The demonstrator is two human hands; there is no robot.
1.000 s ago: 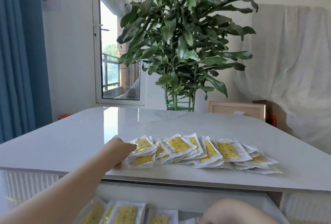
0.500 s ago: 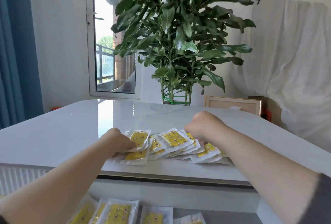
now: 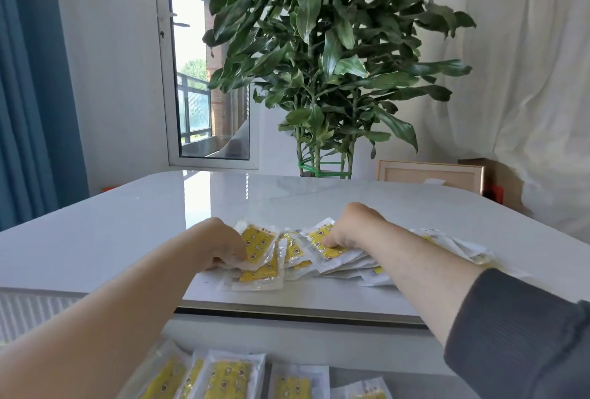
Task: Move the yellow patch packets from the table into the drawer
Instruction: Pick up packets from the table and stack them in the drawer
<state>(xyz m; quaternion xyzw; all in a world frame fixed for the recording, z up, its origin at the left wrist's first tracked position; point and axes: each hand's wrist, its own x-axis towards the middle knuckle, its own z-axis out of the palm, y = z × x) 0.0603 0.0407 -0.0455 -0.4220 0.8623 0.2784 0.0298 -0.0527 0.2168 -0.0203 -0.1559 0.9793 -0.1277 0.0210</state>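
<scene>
The left hand (image 3: 220, 247) is closed on the leftmost packet (image 3: 258, 240) of the row, thumb on its yellow face and fingers curled at its near edge; the packet is tilted, its far end raised off those beneath. The right hand (image 3: 354, 229) is knuckles-up with fingertips bent down onto a packet (image 3: 329, 251) near the middle of the row; the thumb is hidden, so whether it pinches or merely presses cannot be told. The remaining yellow patch packets (image 3: 367, 266) lie overlapped near the front edge of the table (image 3: 143, 216), partly covered by the right forearm. Below the edge, the open drawer (image 3: 408, 386) already holds several packets (image 3: 228, 379) laid flat side by side. Against a second ago, the right hand has come up from the drawer and settled on the row, while the left has stayed at the left end, its packet now lifted further. Half a second ago the right hand was above the row, further right. Judgement: both hands are at the pick-up stage, with much of the row not yet moved.
</scene>
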